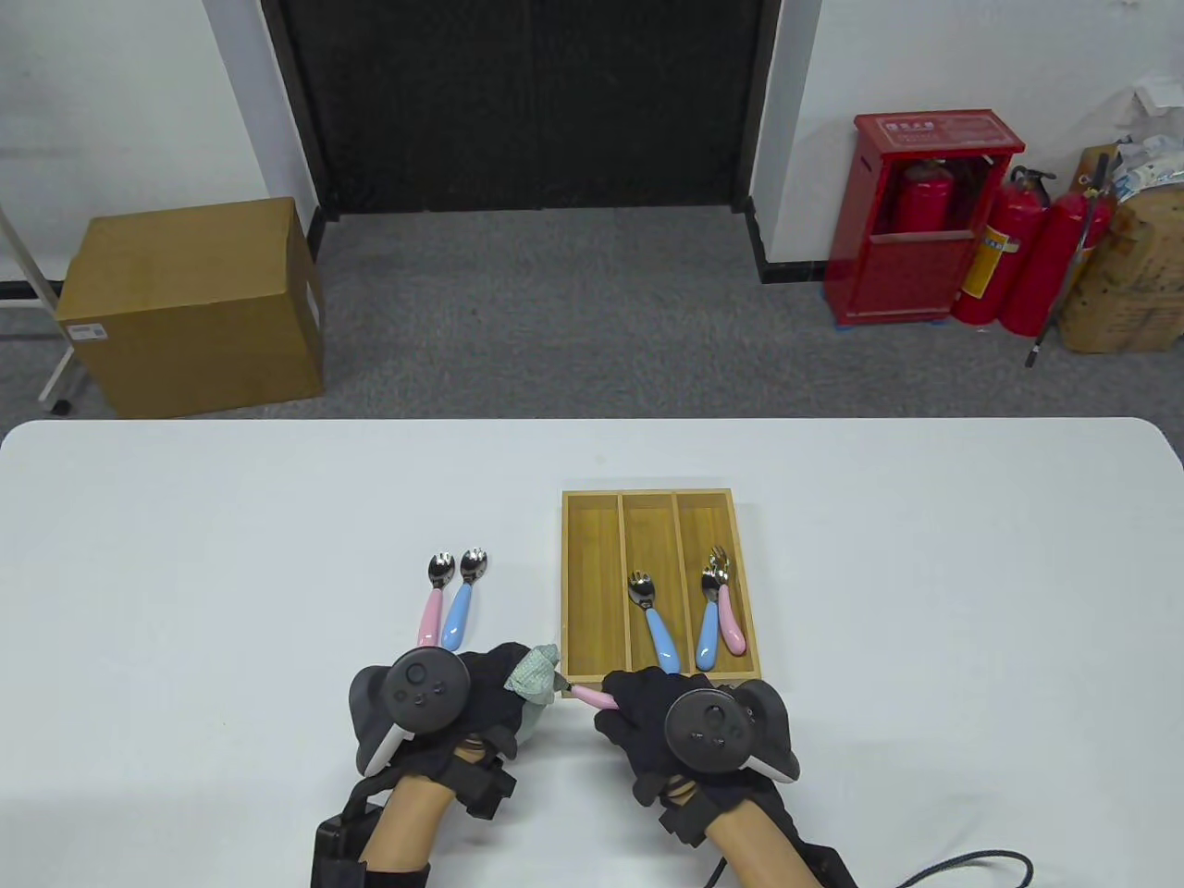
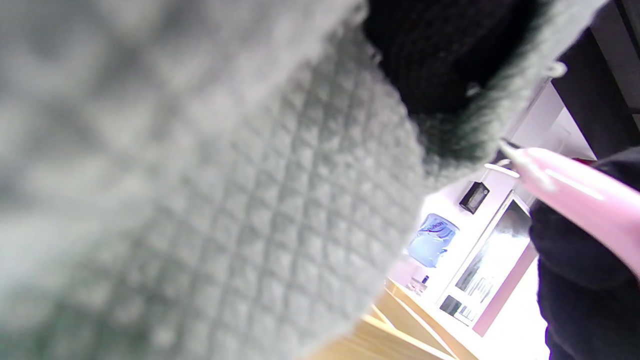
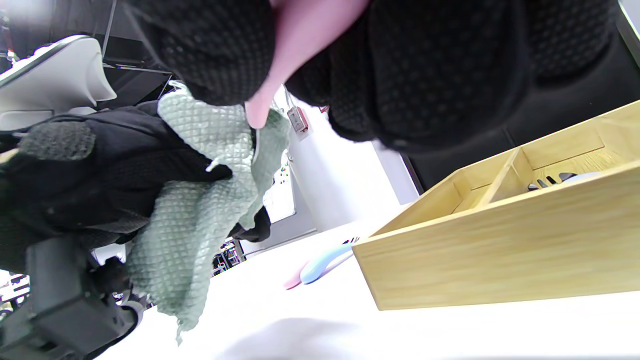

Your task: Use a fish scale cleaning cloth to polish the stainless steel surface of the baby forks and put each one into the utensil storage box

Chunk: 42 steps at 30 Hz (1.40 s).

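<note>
As cloth (image 1: pixel 535 672) wraps fork (image 1: pixel 586 696), both grips close

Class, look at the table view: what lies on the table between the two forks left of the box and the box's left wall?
Nothing: between the blue-handled fork beside the pink-handled fork and the storage box, the table view shows only bare white table.

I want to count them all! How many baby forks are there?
6: two on the table, three in the box, one in the right hand, its head wrapped in cloth.
</note>
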Tool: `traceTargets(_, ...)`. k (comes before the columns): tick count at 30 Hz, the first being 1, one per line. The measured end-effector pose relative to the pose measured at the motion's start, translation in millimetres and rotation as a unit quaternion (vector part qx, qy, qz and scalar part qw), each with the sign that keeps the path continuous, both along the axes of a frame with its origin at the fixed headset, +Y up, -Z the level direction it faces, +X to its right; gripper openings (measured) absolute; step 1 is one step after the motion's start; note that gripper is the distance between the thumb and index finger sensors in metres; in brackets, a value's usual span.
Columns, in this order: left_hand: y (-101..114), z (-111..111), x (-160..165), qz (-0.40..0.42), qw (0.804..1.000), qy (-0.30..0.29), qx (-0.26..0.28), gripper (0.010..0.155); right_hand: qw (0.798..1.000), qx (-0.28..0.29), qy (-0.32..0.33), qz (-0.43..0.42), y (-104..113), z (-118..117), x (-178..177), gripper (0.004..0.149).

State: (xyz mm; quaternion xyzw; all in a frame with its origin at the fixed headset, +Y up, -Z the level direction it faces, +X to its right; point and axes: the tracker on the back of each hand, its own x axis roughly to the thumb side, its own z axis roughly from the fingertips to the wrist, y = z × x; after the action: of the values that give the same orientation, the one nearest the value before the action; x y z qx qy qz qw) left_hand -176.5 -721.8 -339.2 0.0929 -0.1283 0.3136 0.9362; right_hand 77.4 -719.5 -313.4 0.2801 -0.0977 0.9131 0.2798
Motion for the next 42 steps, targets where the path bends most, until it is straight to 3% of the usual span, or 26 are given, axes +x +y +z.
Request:
traceTargets(15,2,3,-6,-0.026,1.000,0.016,0.006,0.043,1.000,-0.019,-0.021,-0.009,-2,-5,12,0.046)
traceTargets(26,0,2,-16,-0.001,1.000,0.022,-0.009,0.043,0.987,0.005,-0.162,-0.001,5,-20,71,0.045)
traceTargets(32,-1,1,-12,-0.002,1.000,0.013,-0.014,0.044,0.964,-0.024,-0.263,0.011,3,-45,86,0.043)
traceTargets(37,-4,0,-11,-0.005,1.000,0.010,-0.019,0.044,0.929,-0.065,-0.356,0.073,7,-78,81,0.043)
traceTargets(42,-9,-2,-12,-0.001,1.000,0.001,-0.030,0.044,0.904,-0.102,-0.398,0.122,-1,-104,70,0.044)
